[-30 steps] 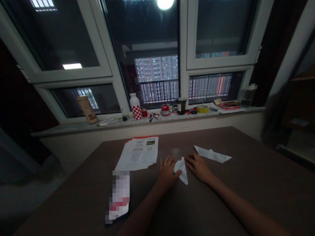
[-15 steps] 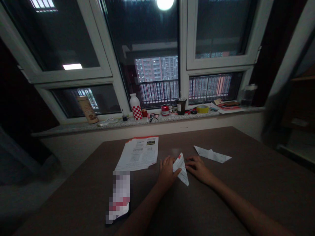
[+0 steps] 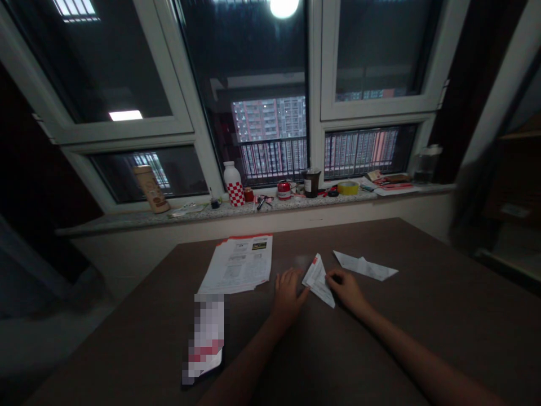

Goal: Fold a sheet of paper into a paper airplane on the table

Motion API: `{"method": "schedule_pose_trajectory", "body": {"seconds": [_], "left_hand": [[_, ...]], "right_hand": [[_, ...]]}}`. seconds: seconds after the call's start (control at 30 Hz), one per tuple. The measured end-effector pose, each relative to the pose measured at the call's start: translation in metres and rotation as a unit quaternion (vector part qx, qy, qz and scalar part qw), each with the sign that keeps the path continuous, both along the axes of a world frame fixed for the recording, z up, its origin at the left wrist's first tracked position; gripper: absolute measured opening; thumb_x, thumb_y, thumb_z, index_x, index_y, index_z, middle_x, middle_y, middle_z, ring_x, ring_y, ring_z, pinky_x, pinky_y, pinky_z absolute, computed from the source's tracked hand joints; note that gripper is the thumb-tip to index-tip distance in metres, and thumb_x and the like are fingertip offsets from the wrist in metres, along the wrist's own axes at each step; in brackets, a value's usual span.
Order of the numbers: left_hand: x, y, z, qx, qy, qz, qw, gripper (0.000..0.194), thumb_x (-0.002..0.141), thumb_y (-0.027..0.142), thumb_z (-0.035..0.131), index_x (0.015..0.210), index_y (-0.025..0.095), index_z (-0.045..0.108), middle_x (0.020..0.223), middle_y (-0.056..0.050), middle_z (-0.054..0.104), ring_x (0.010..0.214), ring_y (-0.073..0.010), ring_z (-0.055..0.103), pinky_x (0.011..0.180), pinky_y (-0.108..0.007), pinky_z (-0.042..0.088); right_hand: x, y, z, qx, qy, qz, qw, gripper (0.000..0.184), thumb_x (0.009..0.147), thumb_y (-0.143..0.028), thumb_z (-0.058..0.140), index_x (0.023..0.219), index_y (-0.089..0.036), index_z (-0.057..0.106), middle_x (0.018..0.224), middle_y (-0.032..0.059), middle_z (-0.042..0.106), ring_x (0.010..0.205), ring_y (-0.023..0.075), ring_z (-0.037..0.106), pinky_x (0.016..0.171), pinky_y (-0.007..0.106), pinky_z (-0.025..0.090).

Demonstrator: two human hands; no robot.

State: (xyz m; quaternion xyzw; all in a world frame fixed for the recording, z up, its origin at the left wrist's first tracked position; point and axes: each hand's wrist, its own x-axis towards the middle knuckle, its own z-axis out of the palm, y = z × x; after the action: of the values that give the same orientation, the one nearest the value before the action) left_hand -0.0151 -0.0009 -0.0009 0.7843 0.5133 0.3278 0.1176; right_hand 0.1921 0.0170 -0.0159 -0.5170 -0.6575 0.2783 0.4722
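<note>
A small folded triangle of printed paper (image 3: 319, 279) is tilted up off the dark brown table (image 3: 380, 349), between my two hands. My right hand (image 3: 347, 288) pinches its right edge with closed fingers. My left hand (image 3: 288, 292) rests on the table just left of the paper, fingers spread, its thumb near the paper's lower left edge.
A stack of printed sheets (image 3: 239, 263) lies left of my hands, and another folded paper (image 3: 366, 266) to the right. A phone (image 3: 203, 338) lies near the front left. The windowsill (image 3: 253, 207) behind holds bottles, a cup, tape and small items.
The folded paper has been lifted and swung to the right by my right hand. My left hand has come off it and now lies flat beside it.
</note>
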Motion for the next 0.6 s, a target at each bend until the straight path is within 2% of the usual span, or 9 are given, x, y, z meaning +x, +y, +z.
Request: {"method": "schedule_pose_trajectory", "body": {"seconds": [0.17,0.3,0.6], "left_hand": [[0.013,-0.006,0.002,0.046,-0.06,-0.028,0.997,0.018,0.086,0.024,0.056,0.099,0.026,0.068,0.119,-0.003,0.063,0.12,-0.0228,0.05,0.11,-0.047,0.031],[0.02,-0.011,0.001,0.026,-0.074,-0.042,0.996,0.022,0.085,0.023,0.058,0.104,0.027,0.069,0.118,-0.003,0.064,0.115,-0.0224,0.052,0.103,-0.044,0.039],[0.018,-0.004,-0.01,-0.006,-0.132,-0.051,0.99,0.03,0.085,0.025,0.055,0.113,0.023,0.066,0.118,-0.006,0.065,0.114,-0.0227,0.056,0.105,-0.043,0.041]], "right_hand": [[0.002,0.0,-0.001,-0.002,0.029,-0.018,0.999,0.028,0.079,-0.044,0.054,0.074,-0.019,0.064,0.074,0.005,0.069,0.074,0.022,0.063,0.069,0.032,0.048],[-0.001,0.0,0.0,0.004,0.045,0.02,0.999,0.033,0.079,-0.05,0.056,0.074,-0.018,0.065,0.072,0.0037,0.068,0.072,0.0202,0.063,0.07,0.031,0.049],[-0.007,-0.007,0.007,-0.004,0.041,0.082,0.996,0.037,0.082,-0.053,0.056,0.087,-0.019,0.071,0.088,0.006,0.073,0.088,0.023,0.065,0.084,0.036,0.05]]}}
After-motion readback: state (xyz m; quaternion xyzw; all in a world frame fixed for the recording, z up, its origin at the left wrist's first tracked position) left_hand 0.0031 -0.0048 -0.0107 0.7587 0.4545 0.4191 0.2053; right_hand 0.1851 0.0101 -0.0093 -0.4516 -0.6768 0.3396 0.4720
